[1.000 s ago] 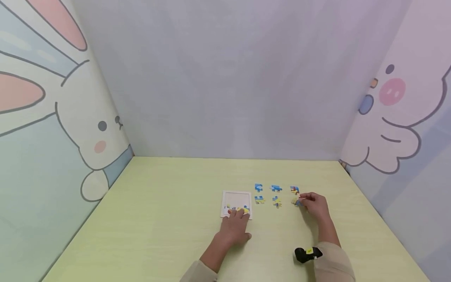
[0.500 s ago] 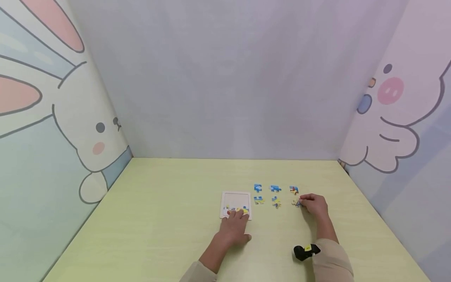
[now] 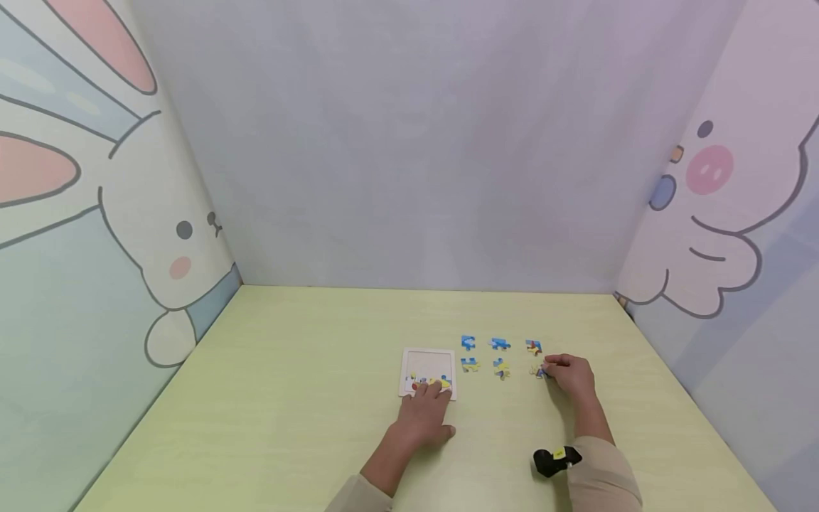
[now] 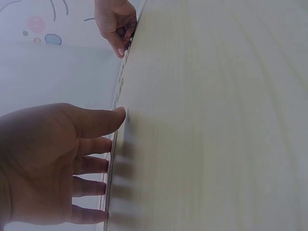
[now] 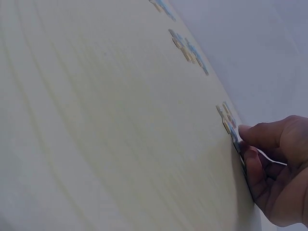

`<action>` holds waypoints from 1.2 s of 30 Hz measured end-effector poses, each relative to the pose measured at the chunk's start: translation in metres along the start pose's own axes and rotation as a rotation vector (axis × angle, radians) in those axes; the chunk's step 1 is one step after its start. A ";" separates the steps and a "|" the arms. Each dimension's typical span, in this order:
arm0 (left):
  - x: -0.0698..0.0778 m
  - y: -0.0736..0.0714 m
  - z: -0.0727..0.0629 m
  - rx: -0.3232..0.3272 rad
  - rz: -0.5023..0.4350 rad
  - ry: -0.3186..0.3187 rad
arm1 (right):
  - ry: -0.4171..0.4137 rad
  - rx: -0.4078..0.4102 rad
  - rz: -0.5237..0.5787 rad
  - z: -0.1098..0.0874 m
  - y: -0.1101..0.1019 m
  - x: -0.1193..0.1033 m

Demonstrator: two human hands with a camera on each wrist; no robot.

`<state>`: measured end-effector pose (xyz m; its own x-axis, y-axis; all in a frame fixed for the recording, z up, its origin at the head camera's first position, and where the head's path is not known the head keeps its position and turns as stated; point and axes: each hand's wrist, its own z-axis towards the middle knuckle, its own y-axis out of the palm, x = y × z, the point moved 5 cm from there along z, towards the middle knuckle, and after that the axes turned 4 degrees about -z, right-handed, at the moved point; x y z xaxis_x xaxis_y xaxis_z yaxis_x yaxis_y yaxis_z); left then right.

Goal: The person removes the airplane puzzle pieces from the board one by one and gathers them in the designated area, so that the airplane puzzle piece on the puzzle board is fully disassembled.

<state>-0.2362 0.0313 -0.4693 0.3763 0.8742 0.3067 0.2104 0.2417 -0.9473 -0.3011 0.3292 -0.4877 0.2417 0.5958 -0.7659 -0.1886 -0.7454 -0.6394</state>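
Observation:
In the head view my left hand (image 3: 425, 419) lies over the near edge of a square puzzle tray (image 3: 403, 371), fingers extended across it. Colourful pieces fill the tray's near strip, partly hidden by those fingertips; its far part shows a bare base. To the right, my right hand (image 3: 572, 377) pinches the right edge of a yellow-and-blue jigsaw piece (image 3: 536, 370) between thumb and fingers, low at the tabletop. The right wrist view shows the thumb and fingers at that piece's (image 5: 234, 137) edge. The left wrist view has the left hand's (image 4: 48, 168) fingers straight along the tray's edge.
Loose jigsaw pieces lie in two rows between tray and right hand: a blue one (image 3: 468, 343), another blue one (image 3: 500, 344), a red-and-blue one (image 3: 534, 346), and two yellowish ones nearer. A black wrist camera (image 3: 553, 461) sits by the right sleeve. Printed walls (image 3: 422, 142) enclose the table.
The right fingers have shifted slightly down at the yellow-and-blue jigsaw piece, whose blue part shows a little differently. The left hand, tray and other pieces stay put.

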 end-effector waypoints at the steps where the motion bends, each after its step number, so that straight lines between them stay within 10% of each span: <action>1: 0.000 0.000 0.000 0.003 0.002 0.002 | -0.003 -0.001 0.005 0.000 0.000 0.000; 36: 0.001 -0.005 -0.014 0.086 -0.042 0.014 | -0.081 -0.047 0.134 -0.047 0.024 -0.032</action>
<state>-0.2245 0.0247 -0.4631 0.3817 0.8565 0.3474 0.1481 0.3143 -0.9377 -0.2686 0.2781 -0.4750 0.1395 0.5108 -0.8483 -0.1689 -0.8319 -0.5286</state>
